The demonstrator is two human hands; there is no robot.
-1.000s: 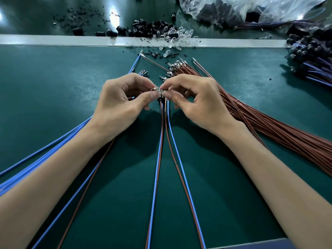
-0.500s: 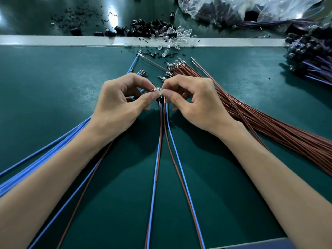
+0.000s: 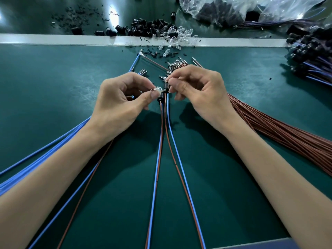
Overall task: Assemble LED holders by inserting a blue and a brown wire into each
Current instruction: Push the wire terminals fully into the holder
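My left hand (image 3: 122, 101) pinches a clear LED (image 3: 157, 89) between thumb and forefinger at the middle of the green mat. My right hand (image 3: 199, 92) pinches the terminal ends of wires just right of it, above a small black holder (image 3: 161, 97). Two blue-and-brown wire pairs (image 3: 164, 141) run from the holder toward me. What lies inside the fingertips is hidden.
A bundle of brown wires (image 3: 280, 130) fans out on the right, a bundle of blue wires (image 3: 41, 159) on the left. Loose black holders (image 3: 143, 27) and clear LEDs (image 3: 177, 35) lie by the white strip (image 3: 53, 39). Finished assemblies (image 3: 312, 58) pile at far right, plastic bags (image 3: 251, 8) behind.
My hands have drawn slightly apart; the right hand has lifted a little, and the black holder with the LED now shows between the fingertips.
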